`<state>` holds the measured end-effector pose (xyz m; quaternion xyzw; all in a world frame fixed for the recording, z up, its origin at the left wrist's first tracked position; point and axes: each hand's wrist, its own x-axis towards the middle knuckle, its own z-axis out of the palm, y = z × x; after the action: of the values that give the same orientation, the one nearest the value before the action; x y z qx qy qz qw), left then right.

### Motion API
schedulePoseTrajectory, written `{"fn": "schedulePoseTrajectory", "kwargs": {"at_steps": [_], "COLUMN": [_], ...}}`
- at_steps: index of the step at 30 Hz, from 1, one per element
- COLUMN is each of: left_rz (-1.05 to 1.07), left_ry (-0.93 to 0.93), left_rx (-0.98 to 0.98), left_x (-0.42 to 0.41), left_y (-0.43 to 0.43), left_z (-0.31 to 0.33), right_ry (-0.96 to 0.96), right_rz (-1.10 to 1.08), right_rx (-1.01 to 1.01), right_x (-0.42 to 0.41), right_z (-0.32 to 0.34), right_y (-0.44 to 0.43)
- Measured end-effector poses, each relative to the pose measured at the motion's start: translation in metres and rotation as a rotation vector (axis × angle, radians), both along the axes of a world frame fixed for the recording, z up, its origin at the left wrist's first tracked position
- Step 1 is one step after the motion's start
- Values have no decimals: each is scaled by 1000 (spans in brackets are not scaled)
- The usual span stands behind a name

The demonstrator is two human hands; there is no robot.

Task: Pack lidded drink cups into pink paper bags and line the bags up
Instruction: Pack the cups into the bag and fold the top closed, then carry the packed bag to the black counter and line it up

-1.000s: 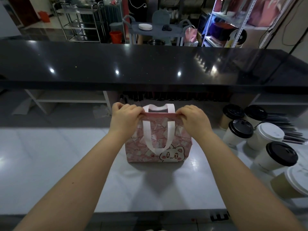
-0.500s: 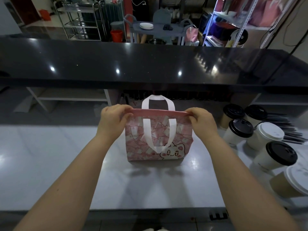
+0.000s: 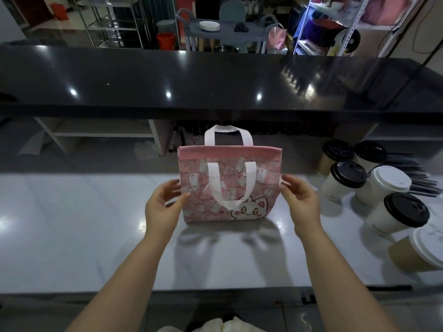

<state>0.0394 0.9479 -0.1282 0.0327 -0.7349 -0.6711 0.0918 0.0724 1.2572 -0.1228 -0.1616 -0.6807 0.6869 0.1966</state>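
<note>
A pink paper bag (image 3: pixel 230 185) with white handles and a cat drawing stands upright in the middle of the white counter (image 3: pixel 72 224). My left hand (image 3: pixel 164 207) is at the bag's left edge with loose fingers, its thumb touching the front face. By the right edge hovers my right hand (image 3: pixel 300 202), fingers relaxed, holding nothing. Several lidded cups stand to the right: a black-lidded white cup (image 3: pixel 345 180), a white-lidded cup (image 3: pixel 386 185) and another black-lidded cup (image 3: pixel 398 216). A brown cup with a white lid (image 3: pixel 417 255) lies tilted at the right edge.
A raised black countertop (image 3: pixel 215 80) runs across behind the bag. Dark straws (image 3: pixel 414 173) lie behind the cups. Shelves, a cart with plates (image 3: pixel 209 25) and a red bucket stand in the background. The counter's front edge is near my body.
Both hands have let go of the bag's top rim and dropped to its sides. The bag now stands taller and flatter, with its back handle up.
</note>
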Motion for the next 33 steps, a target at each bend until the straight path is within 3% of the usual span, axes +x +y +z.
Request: {"fn": "schedulePoseTrajectory", "kwargs": {"at_steps": [3, 6, 14, 21, 33], "left_rz": [-18, 4, 51, 27, -8], "left_ry": [-39, -102, -179, -169, -250], "left_rx": [69, 207, 213, 2, -82], "left_x": [14, 8, -8, 8, 8], "left_y": [3, 5, 5, -6, -12], "left_z": [-20, -19, -12, -37, -51], "right_ry": [-6, 10, 25, -142, -216], "right_rz": [90, 20, -63, 0, 4], "right_rx": [-78, -101, -73, 37, 60], "right_x": [13, 9, 2, 16, 17], "right_z": [-16, -16, -17, -40, -54], "right_y": [-4, -18, -36, -27, -30]}}
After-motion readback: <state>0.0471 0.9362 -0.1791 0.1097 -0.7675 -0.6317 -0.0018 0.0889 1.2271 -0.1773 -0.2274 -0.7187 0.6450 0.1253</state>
